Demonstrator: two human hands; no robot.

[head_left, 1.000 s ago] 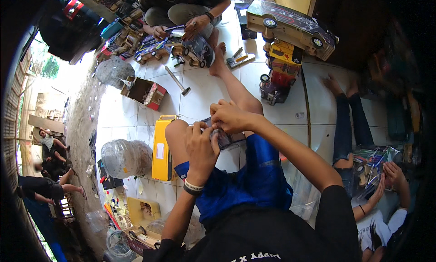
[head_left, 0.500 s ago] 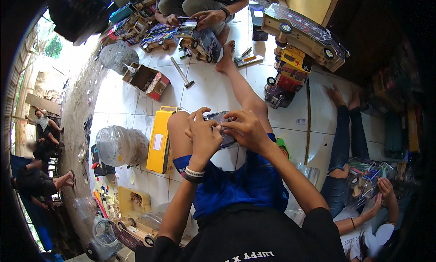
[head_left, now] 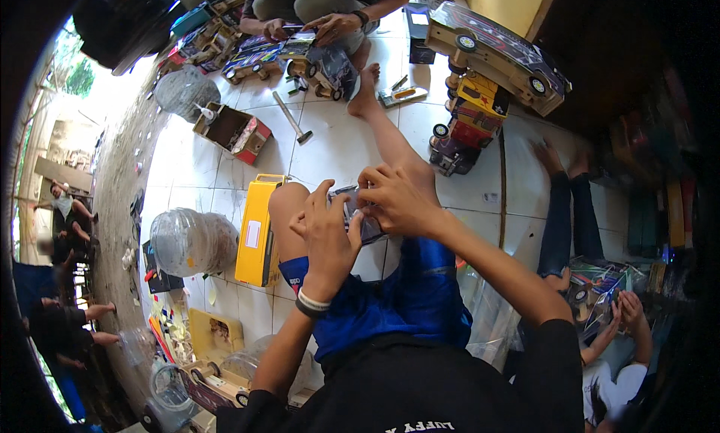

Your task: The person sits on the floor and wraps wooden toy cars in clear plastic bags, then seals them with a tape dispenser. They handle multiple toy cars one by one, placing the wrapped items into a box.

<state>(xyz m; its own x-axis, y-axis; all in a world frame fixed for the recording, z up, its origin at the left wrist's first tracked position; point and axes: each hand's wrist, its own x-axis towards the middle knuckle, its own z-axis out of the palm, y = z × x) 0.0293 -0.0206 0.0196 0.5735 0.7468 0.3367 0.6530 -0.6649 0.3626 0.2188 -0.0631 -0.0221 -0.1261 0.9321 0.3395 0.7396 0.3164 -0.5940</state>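
A small dark printed piece with a glossy surface [head_left: 370, 229] lies between my knees, partly covered by my hands. My left hand [head_left: 328, 242] is at its left side, thumb and fingers spread apart and the thumb close to the piece's edge. Over its far side, my right hand [head_left: 396, 202] has its fingertips pinched together. What those fingertips hold is too small and too covered to make out.
A yellow case [head_left: 256, 234] and a large clear plastic jar [head_left: 184, 242] stand to my left. Ahead lie a hammer [head_left: 292, 118] and an open box [head_left: 231, 133]. Model trucks [head_left: 480, 107] are stacked at the right. Two co-workers sit nearby, one ahead, one at right.
My hands have drawn apart from their close pinch. The left has lowered slightly and its fingers have spread; the right has shifted a little up and left. The whole view has shifted slightly.
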